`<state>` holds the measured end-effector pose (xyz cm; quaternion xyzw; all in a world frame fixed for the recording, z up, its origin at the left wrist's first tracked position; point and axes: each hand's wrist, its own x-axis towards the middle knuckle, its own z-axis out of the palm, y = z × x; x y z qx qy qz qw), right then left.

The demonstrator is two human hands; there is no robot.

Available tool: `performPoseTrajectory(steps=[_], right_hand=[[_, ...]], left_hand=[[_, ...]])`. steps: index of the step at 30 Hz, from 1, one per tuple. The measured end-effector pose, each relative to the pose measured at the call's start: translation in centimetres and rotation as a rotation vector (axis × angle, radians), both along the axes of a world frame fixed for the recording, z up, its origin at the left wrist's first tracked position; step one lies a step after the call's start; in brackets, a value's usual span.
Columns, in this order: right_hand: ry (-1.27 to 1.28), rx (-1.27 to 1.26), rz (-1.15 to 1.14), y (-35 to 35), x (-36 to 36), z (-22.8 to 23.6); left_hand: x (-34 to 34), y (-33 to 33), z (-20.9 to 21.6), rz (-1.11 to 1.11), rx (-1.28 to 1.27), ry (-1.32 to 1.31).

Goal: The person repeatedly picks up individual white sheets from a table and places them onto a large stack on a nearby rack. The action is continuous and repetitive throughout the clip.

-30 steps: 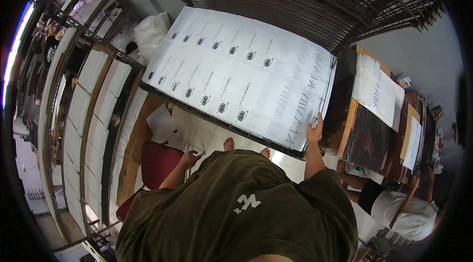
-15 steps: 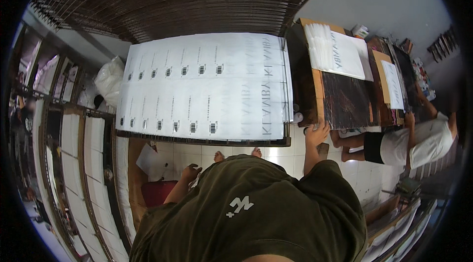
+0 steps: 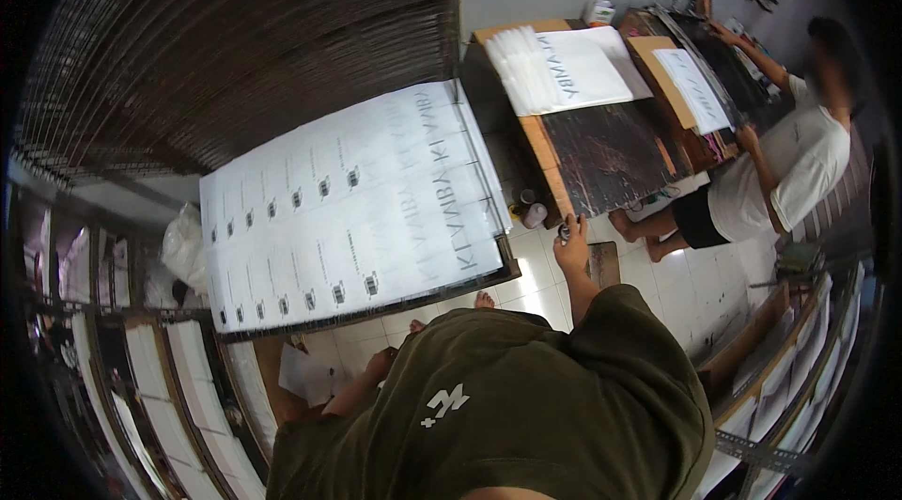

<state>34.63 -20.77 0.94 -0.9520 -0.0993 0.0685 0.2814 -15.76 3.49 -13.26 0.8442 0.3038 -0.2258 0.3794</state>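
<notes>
My right hand (image 3: 570,254) is at the near corner of the dark worktable (image 3: 611,157). Its fingers curl around a small round thing (image 3: 565,232), dark with a pale middle, whose kind I cannot make out. Low beside my body hangs my left hand (image 3: 381,366), its fingers mostly hidden by my dark green shirt. In front of me, white printed sheets (image 3: 310,218) with dark lettering and small code marks lie in rows on a wire drying rack (image 3: 376,314). Neither hand touches them.
Raised wire racks (image 3: 254,39) stand above the sheets. On the worktable lies a stack of white printed bags (image 3: 573,72). To the right a co-worker (image 3: 789,162) handles a frame over a printed sheet (image 3: 691,86). Jars (image 3: 534,215) stand on the floor; shelves (image 3: 178,378) line the left.
My view has turned to the right, so the rack and worktable sit tilted and further left. My right hand stays near the table corner. My left hand now shows less beside my shirt.
</notes>
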Motion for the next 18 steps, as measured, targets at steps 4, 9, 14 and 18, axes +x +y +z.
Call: performPoseTrajectory(steps=[4, 9, 14, 18], right_hand=[[-0.039, -0.025, 0.062, -0.7, 0.5, -0.1], [-0.068, -0.057, 0.126, -1.8, 0.9, 0.3], [-0.099, -0.049, 0.159, -2.1, 1.6, -0.2], [-0.053, 0.001, 0.154, -2.5, 1.6, 0.5]], left_hand=[[2.0, 0.1, 0.3, 0.166, -0.001, 0.138], [4.1, -0.2, 1.8, 0.335, 0.009, 0.034], [3.3, -0.4, 1.3, 0.314, -0.033, 0.062], [2.2, 0.4, 2.0, 0.241, -0.016, 0.040]])
